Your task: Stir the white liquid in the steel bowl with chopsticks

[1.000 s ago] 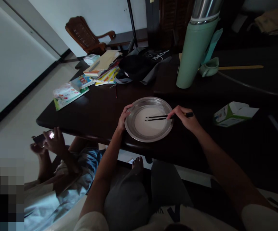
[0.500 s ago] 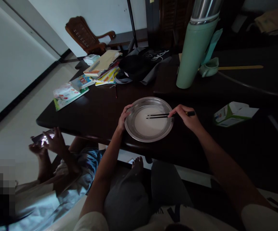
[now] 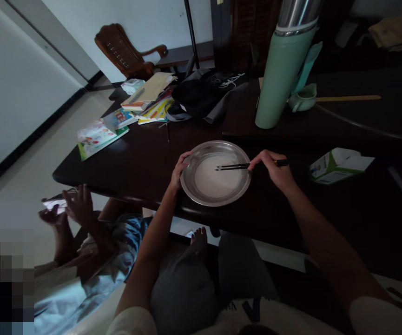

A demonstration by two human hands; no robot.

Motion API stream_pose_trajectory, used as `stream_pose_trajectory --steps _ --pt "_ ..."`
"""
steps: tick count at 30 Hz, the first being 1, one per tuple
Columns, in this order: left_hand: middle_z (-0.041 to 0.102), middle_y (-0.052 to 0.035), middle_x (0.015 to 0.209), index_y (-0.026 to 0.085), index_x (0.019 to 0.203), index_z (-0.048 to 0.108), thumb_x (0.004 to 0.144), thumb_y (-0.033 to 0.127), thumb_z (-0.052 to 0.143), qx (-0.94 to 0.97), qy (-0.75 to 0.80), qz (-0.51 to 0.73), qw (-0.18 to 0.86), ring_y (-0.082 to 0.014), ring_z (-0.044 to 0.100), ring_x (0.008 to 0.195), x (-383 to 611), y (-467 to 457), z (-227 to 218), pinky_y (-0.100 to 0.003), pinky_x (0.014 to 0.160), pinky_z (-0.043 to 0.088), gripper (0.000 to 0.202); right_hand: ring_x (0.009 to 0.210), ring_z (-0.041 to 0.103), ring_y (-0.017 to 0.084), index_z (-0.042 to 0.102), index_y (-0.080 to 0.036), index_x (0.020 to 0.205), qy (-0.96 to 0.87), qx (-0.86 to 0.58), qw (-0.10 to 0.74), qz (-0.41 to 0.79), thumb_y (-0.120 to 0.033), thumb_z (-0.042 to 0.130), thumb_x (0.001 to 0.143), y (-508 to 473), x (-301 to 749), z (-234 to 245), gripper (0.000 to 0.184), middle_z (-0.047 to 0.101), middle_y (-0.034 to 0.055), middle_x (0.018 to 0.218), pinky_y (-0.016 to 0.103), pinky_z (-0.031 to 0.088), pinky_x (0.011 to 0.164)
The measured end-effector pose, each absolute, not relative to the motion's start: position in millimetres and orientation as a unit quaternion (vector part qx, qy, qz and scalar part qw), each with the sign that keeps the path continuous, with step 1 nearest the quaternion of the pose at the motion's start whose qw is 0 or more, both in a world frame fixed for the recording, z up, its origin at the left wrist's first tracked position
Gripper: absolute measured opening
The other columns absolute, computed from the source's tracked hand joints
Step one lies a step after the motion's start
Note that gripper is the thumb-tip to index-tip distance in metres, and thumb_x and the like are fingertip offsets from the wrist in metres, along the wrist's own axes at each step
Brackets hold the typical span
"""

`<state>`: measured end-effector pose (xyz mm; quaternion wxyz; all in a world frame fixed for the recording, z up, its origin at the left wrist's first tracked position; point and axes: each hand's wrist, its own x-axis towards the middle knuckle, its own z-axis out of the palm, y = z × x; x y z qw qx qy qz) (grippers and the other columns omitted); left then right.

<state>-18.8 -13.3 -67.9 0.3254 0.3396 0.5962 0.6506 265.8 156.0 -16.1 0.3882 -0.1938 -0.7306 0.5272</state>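
Your right hand, fingers pinching 2 chopsticks, has pulled back to the basin's right rim, shortening their reach inside, while your left hand grasps the left rim.

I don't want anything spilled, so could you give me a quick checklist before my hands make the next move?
1. Left hand on the rim of the round silver metal bowl: ok.
2. Right hand holding the pair of slim black chopsticks: ok.
3. Chopstick tips over the whitish contents: ok; whether they touch the surface: cannot tell.
4. Bowl well back from the near edge of the dark glossy table: not ok; it sits close to it.
5. Tall pale-green cylindrical bottle apart from both hands: ok.
6. Open white-and-green carton apart from the right hand: ok.
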Motion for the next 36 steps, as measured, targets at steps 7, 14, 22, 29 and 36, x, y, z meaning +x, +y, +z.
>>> stream_pose_trajectory --steps 7,14,22,29,36 --pt "0.064 -0.0049 0.121 0.024 0.117 0.063 0.078 0.039 0.066 0.334 0.596 0.648 0.337 -0.0237 0.063 0.101 -17.8 -13.9 -65.9 -0.035 0.085 0.052 0.042 0.070 0.068 0.018 0.074 -0.024 0.069 -0.727 -0.156 0.352 0.568 -0.059 0.050 0.096 150.2 263.7 -18.0 0.050 0.073 0.0025 0.066 0.034 0.053 0.076" --pt "0.064 -0.0045 0.119 0.024 0.116 0.063 0.075 0.039 0.067 0.324 0.590 0.656 0.341 -0.0234 0.062 0.103 -17.9 -12.4 -67.2 -0.034 0.088 0.050 0.043 0.067 0.067 0.018 0.073 -0.024 0.066 -0.720 -0.186 0.386 0.546 -0.060 0.051 0.095 156.8 266.0 -15.8 0.051 0.072 0.0022 0.064 0.034 0.053 0.075" --pt "0.064 -0.0053 0.122 0.025 0.115 0.062 0.077 0.041 0.066 0.340 0.595 0.646 0.337 -0.0269 0.062 0.109 -17.8 -13.7 -65.7 -0.038 0.090 0.050 0.042 0.082 0.069 0.020 0.076 -0.026 0.075 -0.759 -0.170 0.325 0.538 -0.062 0.051 0.094 149.3 264.4 -16.0 0.048 0.077 0.0033 0.080 0.036 0.053 0.085" --pt "0.063 -0.0054 0.124 0.024 0.116 0.062 0.075 0.040 0.066 0.336 0.596 0.649 0.333 -0.0259 0.061 0.109 -18.2 -12.9 -67.3 -0.036 0.090 0.049 0.044 0.062 0.065 0.018 0.072 -0.025 0.065 -0.709 -0.171 0.395 0.559 -0.060 0.049 0.096 157.2 267.6 -19.4 0.052 0.069 0.0018 0.059 0.035 0.052 0.070" --pt "0.063 -0.0058 0.122 0.024 0.115 0.062 0.077 0.041 0.065 0.340 0.602 0.644 0.327 -0.0262 0.060 0.108 -16.0 -13.7 -64.5 -0.036 0.089 0.049 0.042 0.083 0.070 0.019 0.076 -0.025 0.073 -0.757 -0.169 0.333 0.536 -0.060 0.052 0.095 149.6 264.8 -13.5 0.047 0.076 0.0034 0.079 0.035 0.052 0.086"
